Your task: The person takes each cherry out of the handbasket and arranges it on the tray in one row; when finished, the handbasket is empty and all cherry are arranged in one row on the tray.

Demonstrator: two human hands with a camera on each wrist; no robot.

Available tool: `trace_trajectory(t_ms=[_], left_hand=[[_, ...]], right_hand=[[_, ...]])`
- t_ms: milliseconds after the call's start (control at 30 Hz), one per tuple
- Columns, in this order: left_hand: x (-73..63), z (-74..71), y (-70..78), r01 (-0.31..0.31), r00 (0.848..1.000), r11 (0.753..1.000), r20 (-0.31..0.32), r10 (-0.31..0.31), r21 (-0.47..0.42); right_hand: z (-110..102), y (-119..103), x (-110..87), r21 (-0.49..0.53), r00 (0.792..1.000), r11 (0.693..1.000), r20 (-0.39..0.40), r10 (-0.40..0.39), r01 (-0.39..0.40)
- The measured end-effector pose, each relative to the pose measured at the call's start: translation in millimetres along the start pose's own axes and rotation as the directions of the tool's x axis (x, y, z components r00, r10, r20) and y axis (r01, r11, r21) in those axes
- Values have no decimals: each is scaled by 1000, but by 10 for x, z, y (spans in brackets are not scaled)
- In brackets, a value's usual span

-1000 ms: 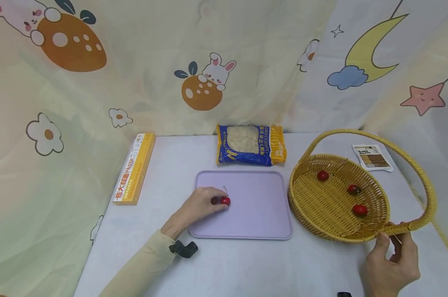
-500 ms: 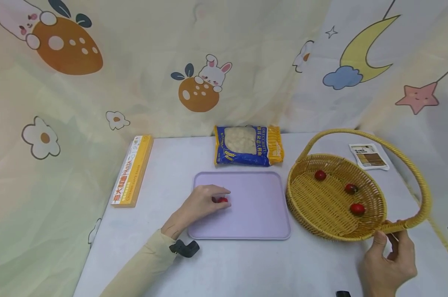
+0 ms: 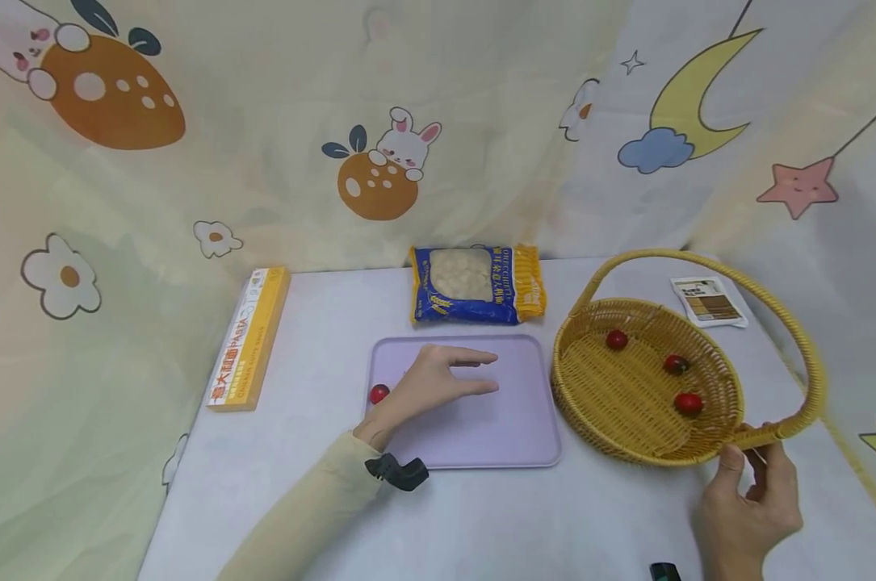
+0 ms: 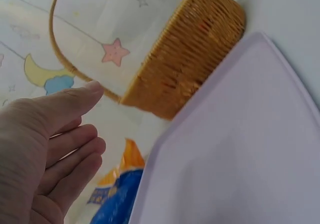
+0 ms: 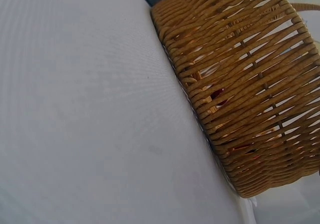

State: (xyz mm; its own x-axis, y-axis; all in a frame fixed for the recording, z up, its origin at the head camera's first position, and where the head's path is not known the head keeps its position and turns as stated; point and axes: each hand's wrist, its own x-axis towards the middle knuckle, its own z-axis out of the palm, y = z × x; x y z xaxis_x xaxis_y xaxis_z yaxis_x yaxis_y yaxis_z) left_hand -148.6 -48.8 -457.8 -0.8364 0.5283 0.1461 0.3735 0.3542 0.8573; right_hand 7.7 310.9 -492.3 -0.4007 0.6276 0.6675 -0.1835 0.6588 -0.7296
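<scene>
A red cherry (image 3: 379,394) sits at the left side of the lilac tray (image 3: 510,440), partly behind my left hand (image 3: 433,383). That hand hovers over the tray, thumb and fingers spread apart, with nothing between them; the left wrist view shows the same bare fingers (image 4: 75,149). To the right stands a wicker basket (image 3: 619,403) with a tall hoop handle. Three small red fruits (image 3: 689,403) lie inside it. My right hand (image 3: 753,504) grips the basket at its near right rim, where the handle joins. The right wrist view has only the basket's woven side (image 5: 245,93).
Behind the tray lies a blue and yellow pasta bag (image 3: 474,284). A yellow pasta box (image 3: 252,339) is at the left of the white table. Past the basket, a small white packet (image 3: 709,302) lies near the back right. A printed cloth hangs behind.
My left hand has let go of the cherry, leaving it at the tray's left side, and moved right with its fingers apart. My right hand keeps its grip on the basket.
</scene>
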Motion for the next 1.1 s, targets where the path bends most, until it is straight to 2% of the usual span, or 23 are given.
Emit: trace_trajectory(t_ms=[167,400,600,733,867,1000,1100], left_hand=[[250,167,156,-23,998,990,46,30,-138],[625,447,310,4,996,980,92,15,-201],[849,660,353,33,993,970,117,-5,-242],[983,787,376,47,991,971,134,-16,-234],[1127,897,443,54,989,984,146,-29,-172],[1258,1000,508,41,987,993,156,-24,-110],[1351,1094,557,27,986,993,167,-8,-111]], right_hand=[[-12,66,3,-28,1000,1000,9,-4,4],[-21,100,-1,-37,1000,999,22,-3,4],[-26,35,7,-37,999,999,36,-16,17],[-39,-3,16,-58,999,998,41,-21,24],[-48,11,19,-68,999,997,46,-23,26],[-32,68,2,-29,999,999,31,-13,14],[-32,124,-4,-8,1000,1000,9,-15,16]])
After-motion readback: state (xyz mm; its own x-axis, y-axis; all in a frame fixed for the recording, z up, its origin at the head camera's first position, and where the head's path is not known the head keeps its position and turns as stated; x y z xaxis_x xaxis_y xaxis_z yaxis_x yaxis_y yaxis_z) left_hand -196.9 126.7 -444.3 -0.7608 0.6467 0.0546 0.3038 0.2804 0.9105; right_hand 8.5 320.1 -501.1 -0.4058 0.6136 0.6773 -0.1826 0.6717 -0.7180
